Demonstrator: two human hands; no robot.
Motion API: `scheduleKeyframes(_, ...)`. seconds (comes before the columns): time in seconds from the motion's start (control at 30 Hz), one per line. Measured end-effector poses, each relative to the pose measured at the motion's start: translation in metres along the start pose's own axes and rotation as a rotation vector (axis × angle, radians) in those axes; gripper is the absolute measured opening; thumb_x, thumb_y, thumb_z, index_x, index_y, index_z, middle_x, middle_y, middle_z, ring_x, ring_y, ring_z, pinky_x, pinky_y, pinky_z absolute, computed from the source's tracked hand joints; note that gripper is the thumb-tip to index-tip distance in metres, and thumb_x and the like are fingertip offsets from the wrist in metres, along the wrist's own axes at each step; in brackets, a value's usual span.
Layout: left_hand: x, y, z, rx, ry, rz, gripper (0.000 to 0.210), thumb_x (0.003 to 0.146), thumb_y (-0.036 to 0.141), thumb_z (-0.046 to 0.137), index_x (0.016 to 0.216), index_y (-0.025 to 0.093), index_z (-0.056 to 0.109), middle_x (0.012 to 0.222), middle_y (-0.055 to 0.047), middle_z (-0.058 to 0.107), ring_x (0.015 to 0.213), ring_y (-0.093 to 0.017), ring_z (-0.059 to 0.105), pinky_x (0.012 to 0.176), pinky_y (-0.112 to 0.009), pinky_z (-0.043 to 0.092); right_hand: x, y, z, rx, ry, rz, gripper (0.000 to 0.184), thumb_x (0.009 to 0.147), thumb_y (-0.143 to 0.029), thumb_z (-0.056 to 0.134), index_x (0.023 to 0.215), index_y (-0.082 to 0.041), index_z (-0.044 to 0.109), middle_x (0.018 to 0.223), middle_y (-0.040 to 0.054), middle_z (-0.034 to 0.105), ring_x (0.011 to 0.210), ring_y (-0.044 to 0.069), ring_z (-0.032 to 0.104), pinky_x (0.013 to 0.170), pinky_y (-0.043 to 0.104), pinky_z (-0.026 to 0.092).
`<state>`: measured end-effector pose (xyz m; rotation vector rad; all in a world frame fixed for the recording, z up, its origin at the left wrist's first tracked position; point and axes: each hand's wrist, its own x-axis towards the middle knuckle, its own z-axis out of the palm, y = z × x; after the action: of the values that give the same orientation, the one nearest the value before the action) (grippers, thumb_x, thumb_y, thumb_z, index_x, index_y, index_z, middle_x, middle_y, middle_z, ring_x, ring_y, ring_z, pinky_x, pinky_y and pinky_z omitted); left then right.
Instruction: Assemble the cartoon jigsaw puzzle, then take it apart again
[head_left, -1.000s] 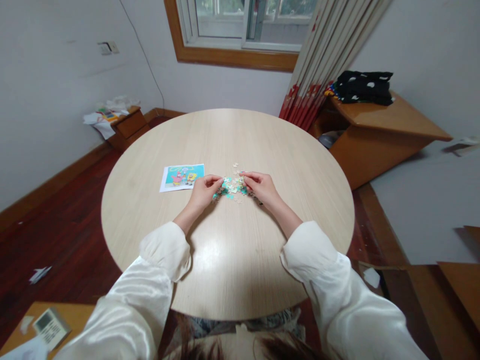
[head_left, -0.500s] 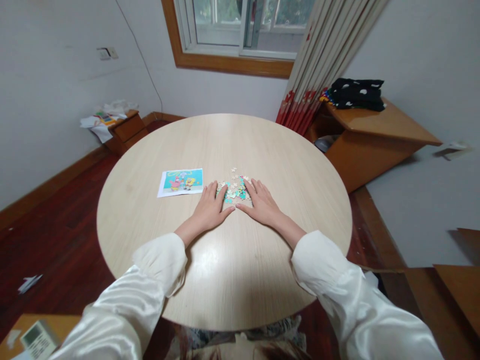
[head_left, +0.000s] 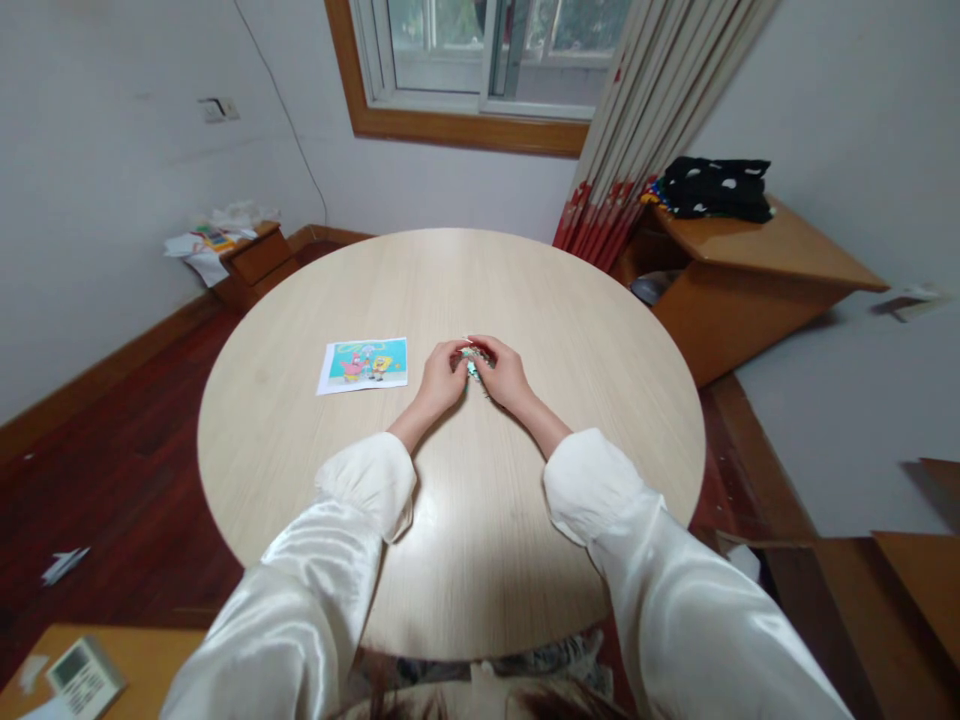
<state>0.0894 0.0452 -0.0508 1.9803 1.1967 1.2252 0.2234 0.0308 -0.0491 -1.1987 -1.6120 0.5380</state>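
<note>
A small heap of jigsaw puzzle pieces [head_left: 471, 366], mostly turquoise and pale, lies near the middle of the round table. My left hand [head_left: 444, 373] curls around the heap from the left, fingers bent and closed in on the pieces. From the other side, my right hand [head_left: 502, 374] cups it the same way, and the fingertips of both hands nearly meet at the far edge. Much of the heap is hidden by the fingers. Left of my hands lies a printed picture [head_left: 365, 365] of cartoon figures on a turquoise ground.
The round pale wooden table [head_left: 450, 540] fills the middle. A tilted wooden cabinet [head_left: 757, 280] with dark cloth [head_left: 716, 187] on top stands at the right, beside a curtain [head_left: 645, 130]. A white device with a screen [head_left: 85, 678] lies on a wooden surface at lower left.
Both hands have moved inward and curled, from lying spread beside the puzzle pieces to closing around them. The scattered pieces are now gathered into a tighter heap.
</note>
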Motion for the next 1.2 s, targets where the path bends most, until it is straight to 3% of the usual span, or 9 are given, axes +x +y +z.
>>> scheduleKeyframes(0.13,-0.006,0.001,-0.029,0.003,0.019,-0.005,0.027,0.084,0.014,0.049,0.109,0.015,0.059,0.112,-0.012,0.063,0.107,-0.021,0.06,0.097,-0.039,0.047,-0.01,-0.011,-0.024,0.011,-0.077,0.001,0.047,0.086,-0.027,0.048,0.132,-0.018,0.052,0.133,0.0119,0.057,0.124,0.019,0.053,0.108,0.04,0.04)
scheduleKeyframes(0.27,-0.038,-0.003,-0.061,0.266,-0.236,0.134,0.062,0.08,0.041,0.065,0.134,0.018,0.044,0.144,-0.018,0.042,0.137,-0.031,0.036,0.111,-0.048,0.032,-0.041,-0.011,-0.049,-0.346,-0.278,0.057,0.094,0.072,-0.051,0.07,0.15,-0.024,0.025,0.157,0.0128,0.024,0.146,0.031,0.015,0.116,0.055,0.018)
scheduleKeyframes(0.33,-0.05,-0.004,-0.065,0.377,-0.354,0.174,0.08,0.076,0.053,0.068,0.14,0.016,0.037,0.151,-0.022,0.031,0.142,-0.037,0.024,0.112,-0.054,0.027,-0.05,-0.008,-0.051,-0.474,-0.342,0.095,0.104,0.069,-0.058,0.07,0.152,-0.022,0.019,0.158,0.0154,0.018,0.146,0.035,0.008,0.116,0.058,0.012)
scheduleKeyframes(0.43,-0.049,-0.004,-0.054,0.487,-0.392,0.178,0.077,0.083,0.053,0.06,0.14,0.008,0.035,0.151,-0.028,0.027,0.143,-0.039,0.021,0.113,-0.058,0.02,-0.047,-0.004,-0.038,-0.562,-0.337,0.109,0.092,0.079,-0.057,0.059,0.151,-0.014,0.021,0.155,0.0206,0.025,0.145,0.037,0.015,0.115,0.058,0.013)
scheduleKeyframes(0.6,-0.023,-0.002,-0.018,0.437,-0.383,0.179,0.042,0.093,0.021,0.042,0.134,0.01,0.044,0.145,-0.021,0.042,0.138,-0.03,0.035,0.114,-0.056,0.022,-0.023,0.005,-0.009,-0.507,-0.249,-0.014,0.054,0.087,-0.03,0.049,0.138,-0.012,0.043,0.141,0.0202,0.047,0.137,0.031,0.036,0.114,0.053,0.023)
scheduleKeyframes(0.83,0.001,0.006,0.011,0.113,-0.101,0.072,0.037,0.079,0.001,0.042,0.108,0.011,0.063,0.115,-0.017,0.065,0.113,-0.025,0.058,0.102,-0.045,0.042,0.005,0.008,0.009,-0.197,-0.002,-0.033,0.039,0.074,-0.007,0.048,0.109,-0.017,0.063,0.109,0.0111,0.068,0.104,0.021,0.062,0.099,0.042,0.046)
scheduleKeyframes(1.0,0.014,0.012,-0.007,0.015,-0.041,0.026,0.034,0.082,0.006,0.042,0.106,0.016,0.063,0.112,-0.01,0.066,0.108,-0.019,0.061,0.099,-0.037,0.046,0.017,-0.011,-0.013,-0.091,-0.027,-0.059,0.038,0.075,-0.012,0.053,0.111,-0.018,0.064,0.111,0.0093,0.067,0.103,0.02,0.062,0.096,0.039,0.048)
scheduleKeyframes(1.1,0.012,0.01,-0.033,-0.006,-0.139,0.017,0.026,0.084,0.013,0.045,0.102,0.015,0.064,0.113,-0.01,0.066,0.109,-0.02,0.061,0.098,-0.035,0.046,0.009,-0.014,-0.038,-0.134,-0.17,-0.06,0.047,0.074,-0.02,0.063,0.121,-0.021,0.06,0.124,0.0098,0.061,0.118,0.021,0.055,0.105,0.042,0.041)
scheduleKeyframes(1.2,-0.001,0.004,-0.055,0.154,-0.318,0.084,0.041,0.084,0.034,0.059,0.12,0.014,0.057,0.132,-0.016,0.055,0.129,-0.026,0.048,0.108,-0.042,0.036,-0.01,-0.009,-0.054,-0.252,-0.315,0.024,0.081,0.069,-0.037,0.074,0.141,-0.02,0.041,0.147,0.0163,0.04,0.138,0.028,0.035,0.114,0.047,0.028)
